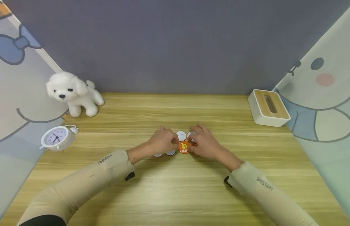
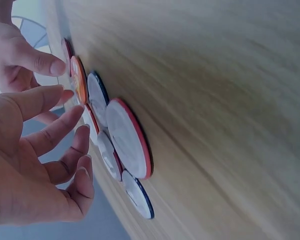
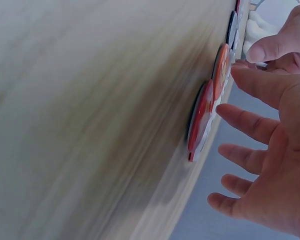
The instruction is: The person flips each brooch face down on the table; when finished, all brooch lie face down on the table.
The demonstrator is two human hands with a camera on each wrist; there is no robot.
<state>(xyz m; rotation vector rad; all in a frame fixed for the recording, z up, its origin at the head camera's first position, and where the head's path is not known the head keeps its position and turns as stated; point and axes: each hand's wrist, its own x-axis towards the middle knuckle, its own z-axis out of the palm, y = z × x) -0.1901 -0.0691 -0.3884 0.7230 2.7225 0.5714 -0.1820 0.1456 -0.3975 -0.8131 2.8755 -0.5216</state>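
Note:
Several flat round badges lie close together on the wooden table. The orange badge (image 1: 184,147) with a yellow thumbs-up faces upward between the two hands. Behind it is a white badge (image 1: 181,135). To its right, in the right wrist view, sits a red badge (image 3: 202,120). White badges, one with a red rim (image 2: 130,137), lie under and beside my left hand (image 1: 163,141), whose fingers are loosely bent with nothing gripped. My right hand (image 1: 204,142) hovers over the right end of the group, fingers spread and loosely bent; it partly covers another white badge (image 1: 191,135).
A white toy dog (image 1: 74,94) stands at the back left of the table (image 1: 175,188), with a white alarm clock (image 1: 57,138) in front of it. A tissue box (image 1: 268,108) with a wooden lid is at the back right. A grey wall (image 1: 175,47) rises behind.

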